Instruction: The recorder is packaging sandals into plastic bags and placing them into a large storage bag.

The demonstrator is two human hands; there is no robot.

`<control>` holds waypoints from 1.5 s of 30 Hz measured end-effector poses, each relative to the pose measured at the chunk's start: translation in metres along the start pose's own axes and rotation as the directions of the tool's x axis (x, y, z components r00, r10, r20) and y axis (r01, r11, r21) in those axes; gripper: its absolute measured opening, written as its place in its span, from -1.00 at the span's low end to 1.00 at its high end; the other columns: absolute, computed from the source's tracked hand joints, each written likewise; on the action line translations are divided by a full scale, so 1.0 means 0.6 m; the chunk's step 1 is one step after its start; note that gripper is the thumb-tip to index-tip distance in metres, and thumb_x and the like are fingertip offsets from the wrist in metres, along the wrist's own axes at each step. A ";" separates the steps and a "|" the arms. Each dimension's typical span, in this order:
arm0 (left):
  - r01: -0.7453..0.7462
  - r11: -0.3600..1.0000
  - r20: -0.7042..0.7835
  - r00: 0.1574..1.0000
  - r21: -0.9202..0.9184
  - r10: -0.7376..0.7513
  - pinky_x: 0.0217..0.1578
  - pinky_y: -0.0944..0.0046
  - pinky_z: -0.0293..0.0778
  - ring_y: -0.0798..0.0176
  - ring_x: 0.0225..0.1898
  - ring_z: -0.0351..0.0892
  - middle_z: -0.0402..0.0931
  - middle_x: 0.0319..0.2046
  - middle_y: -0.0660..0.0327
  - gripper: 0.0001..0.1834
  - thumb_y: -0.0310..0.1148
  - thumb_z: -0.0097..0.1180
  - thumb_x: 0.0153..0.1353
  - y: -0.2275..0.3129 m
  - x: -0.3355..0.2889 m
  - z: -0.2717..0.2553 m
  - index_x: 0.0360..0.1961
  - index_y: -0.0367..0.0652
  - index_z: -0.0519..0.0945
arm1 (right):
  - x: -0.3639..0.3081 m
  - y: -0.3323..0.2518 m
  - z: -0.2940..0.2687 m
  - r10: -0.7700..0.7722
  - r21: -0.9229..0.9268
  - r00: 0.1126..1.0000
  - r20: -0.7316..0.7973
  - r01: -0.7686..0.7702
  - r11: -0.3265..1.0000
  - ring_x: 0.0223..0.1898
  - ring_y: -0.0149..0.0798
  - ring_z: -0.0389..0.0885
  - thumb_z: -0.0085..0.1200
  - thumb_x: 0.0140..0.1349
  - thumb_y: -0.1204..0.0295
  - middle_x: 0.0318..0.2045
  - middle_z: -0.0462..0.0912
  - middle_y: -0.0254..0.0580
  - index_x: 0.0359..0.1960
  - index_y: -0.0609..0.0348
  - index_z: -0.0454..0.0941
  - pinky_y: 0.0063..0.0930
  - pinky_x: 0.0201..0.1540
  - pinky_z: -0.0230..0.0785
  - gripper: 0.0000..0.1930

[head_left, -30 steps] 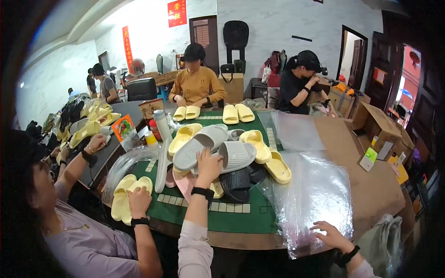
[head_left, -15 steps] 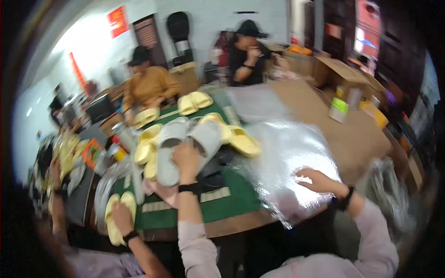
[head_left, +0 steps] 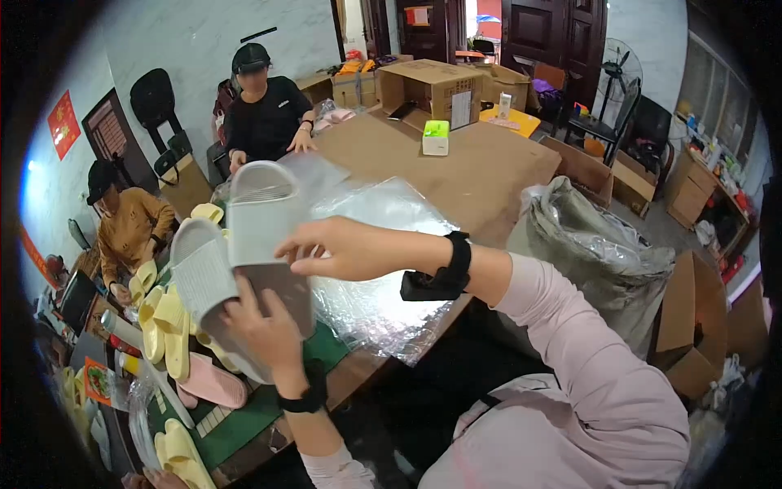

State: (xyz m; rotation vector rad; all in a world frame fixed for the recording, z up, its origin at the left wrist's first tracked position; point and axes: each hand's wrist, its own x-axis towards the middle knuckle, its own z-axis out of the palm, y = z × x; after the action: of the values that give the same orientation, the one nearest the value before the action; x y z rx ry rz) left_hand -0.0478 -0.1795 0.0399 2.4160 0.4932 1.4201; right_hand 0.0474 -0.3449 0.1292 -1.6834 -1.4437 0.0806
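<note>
A pair of grey slide slippers (head_left: 262, 213) is held up off the table, side by side, soles lengthwise to me. My left hand (head_left: 267, 336) grips the pair from below, its fingers at the openings under the straps; part of the grip is hidden. In front of the right slipper's strap is my right hand (head_left: 346, 248), fingers curved and thumb apart, nothing between them; whether its fingertips touch the slipper I cannot tell. Pink slippers (head_left: 216, 385) lie below on the green mat (head_left: 330, 346). Several yellow slippers (head_left: 169, 322) lie to the left.
Clear plastic bags (head_left: 383, 301) lie flat on the brown tabletop (head_left: 497, 175). A green-and-white box (head_left: 436, 138) and a cardboard carton (head_left: 432, 88) stand farther back. A large woven sack (head_left: 595, 244) is at the right. Two people sit across the table; another person's hand (head_left: 159, 479) shows at lower left.
My left hand has lifted the grey slippers off the table. My right hand has moved from the plastic bags to the slippers. The view has turned right.
</note>
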 end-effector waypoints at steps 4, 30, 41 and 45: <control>0.033 0.981 0.070 0.997 -0.192 -0.020 0.14 -0.06 0.11 -0.26 0.07 0.25 0.37 -0.06 -0.18 -0.52 -0.38 0.05 0.17 0.098 -0.038 0.015 0.14 -0.25 0.43 | -0.057 0.023 -0.039 0.255 0.213 0.961 -0.105 -0.229 0.950 -0.22 -0.35 0.59 0.01 0.26 0.36 -0.23 0.63 -0.13 0.01 0.22 0.49 -0.47 -0.12 0.42 -0.68; 0.980 0.111 0.718 -0.199 0.168 0.667 0.29 0.21 0.06 0.19 0.27 0.20 0.26 0.22 0.03 -0.46 -0.12 -0.37 0.42 0.274 -0.310 0.113 0.22 -0.32 0.28 | -0.091 -0.080 0.075 -0.209 0.537 0.926 -0.316 0.356 0.765 -0.33 -0.07 0.61 0.00 0.12 0.42 -0.39 0.61 0.08 -0.25 0.32 0.54 -0.28 -0.26 0.42 -0.77; 0.871 0.478 0.920 -0.086 -0.118 0.383 0.21 0.27 0.14 0.23 0.23 0.23 0.28 0.20 0.14 -0.53 -0.21 -0.19 0.41 0.271 -0.460 0.173 0.20 -0.33 0.28 | -0.429 0.122 -0.014 0.328 -0.269 0.830 -0.451 -0.477 0.837 -0.02 0.08 0.48 0.05 0.16 0.42 -0.06 0.52 0.06 -0.03 0.26 0.47 -0.19 0.04 0.34 -0.67; 0.985 0.026 0.884 0.140 -0.169 0.445 0.08 0.22 0.34 0.20 0.08 0.42 0.42 0.07 0.08 -0.50 -0.08 -0.23 0.40 0.263 -0.471 0.222 0.20 -0.21 0.30 | -0.498 0.029 -0.038 0.286 -0.371 0.853 -0.436 -0.460 0.807 0.10 0.03 0.40 0.15 0.09 0.39 0.12 0.40 -0.01 0.05 0.05 0.47 -0.10 0.11 0.26 -0.57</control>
State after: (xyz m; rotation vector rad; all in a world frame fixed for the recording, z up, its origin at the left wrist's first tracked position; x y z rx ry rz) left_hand -0.0366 -0.4542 -0.1764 1.0499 -0.1129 -0.4468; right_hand -0.0218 -0.6019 -0.0101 -2.2293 -0.8637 -0.3711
